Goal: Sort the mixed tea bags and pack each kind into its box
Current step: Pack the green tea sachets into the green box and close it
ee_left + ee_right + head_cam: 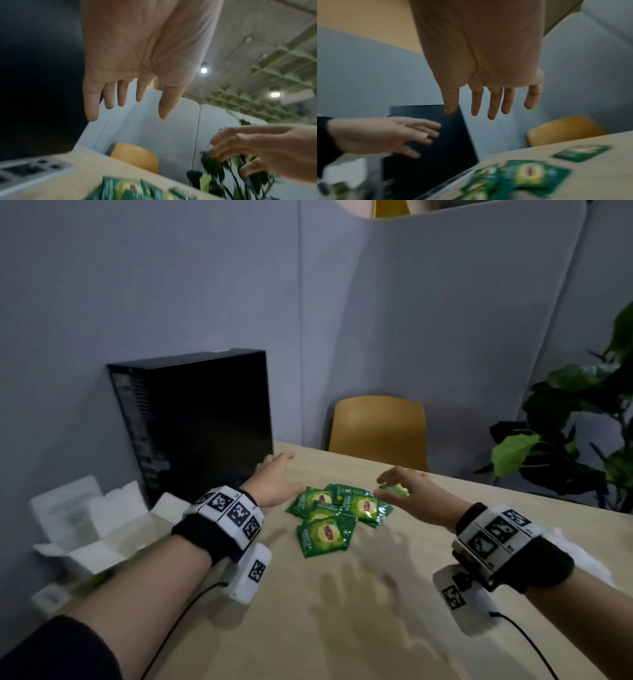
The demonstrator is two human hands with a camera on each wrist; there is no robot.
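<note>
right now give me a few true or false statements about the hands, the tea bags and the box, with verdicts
1. Both the left hand and the right hand hold nothing. True.
2. The green tea bags lie packed inside the box. False: they lie in a loose pile on the table.
3. The white box stands open at the table's left edge. True.
4. The left hand rests flat on the pile. False: it is raised beside the pile, fingers spread.
5. A black computer case stands behind the left hand. True.

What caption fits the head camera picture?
Two open hands, left and right, hover over green tea bags on a table.
</note>
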